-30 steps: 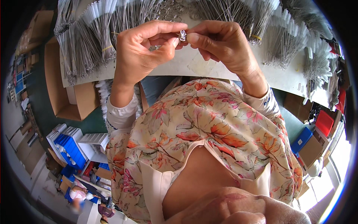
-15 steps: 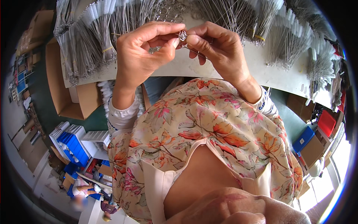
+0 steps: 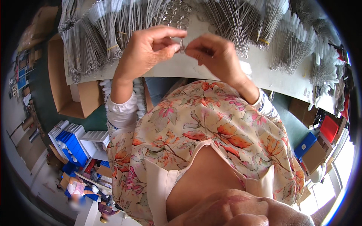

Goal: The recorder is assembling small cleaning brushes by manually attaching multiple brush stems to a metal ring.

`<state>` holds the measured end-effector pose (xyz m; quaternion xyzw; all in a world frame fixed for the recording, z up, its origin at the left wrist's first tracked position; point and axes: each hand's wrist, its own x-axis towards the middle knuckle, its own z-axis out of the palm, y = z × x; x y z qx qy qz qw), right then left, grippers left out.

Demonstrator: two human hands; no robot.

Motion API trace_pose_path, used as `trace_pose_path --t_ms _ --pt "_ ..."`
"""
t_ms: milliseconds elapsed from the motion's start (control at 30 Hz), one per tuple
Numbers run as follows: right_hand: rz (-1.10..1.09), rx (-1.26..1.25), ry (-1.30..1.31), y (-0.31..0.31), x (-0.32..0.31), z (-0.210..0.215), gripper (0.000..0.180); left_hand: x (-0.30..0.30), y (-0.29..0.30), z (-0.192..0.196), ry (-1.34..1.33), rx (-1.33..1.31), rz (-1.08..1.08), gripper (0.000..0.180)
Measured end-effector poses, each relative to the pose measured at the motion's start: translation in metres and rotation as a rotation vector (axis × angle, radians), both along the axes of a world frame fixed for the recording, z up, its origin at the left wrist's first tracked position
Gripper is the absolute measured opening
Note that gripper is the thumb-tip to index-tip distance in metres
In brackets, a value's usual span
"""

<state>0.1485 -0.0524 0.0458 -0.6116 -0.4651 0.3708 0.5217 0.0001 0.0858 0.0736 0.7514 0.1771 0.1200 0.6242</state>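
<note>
Over the near edge of the table, my left hand (image 3: 145, 51) pinches a thin metal ring (image 3: 181, 43) between thumb and forefinger. My right hand (image 3: 215, 54) is just to the right of the ring, its fingers curled together and a little blurred. What those fingers hold is hidden. A white bristly tip (image 3: 246, 67) shows beside my right wrist; whether it belongs to something in that hand I cannot tell. Beyond my hands lies a pile of loose metal rings (image 3: 176, 15).
Bundles of thin wire brushes with white bristles (image 3: 92, 41) cover the left of the pale table (image 3: 281, 81). More wire bundles (image 3: 235, 26) lie on the right. An open cardboard box (image 3: 71, 101) stands left below the table, near blue bins (image 3: 71, 147). Two people are far off at lower left.
My hands have drawn slightly apart, and the right one has turned. The cluster of metal loops formerly between my fingertips no longer shows; a single ring is visible in my left fingers.
</note>
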Motion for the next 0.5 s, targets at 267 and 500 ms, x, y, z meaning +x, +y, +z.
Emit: trace_pose_path --t_ms 267,500 --pt "0.235 0.274 -0.815 -0.003 -0.020 -0.060 0.008 0.012 0.108 -0.027 0.598 0.960 0.458 0.029" --pt "-0.390 0.144 -0.811 0.006 0.084 0.002 0.009 0.000 0.110 -0.037 0.701 0.951 0.554 0.026"
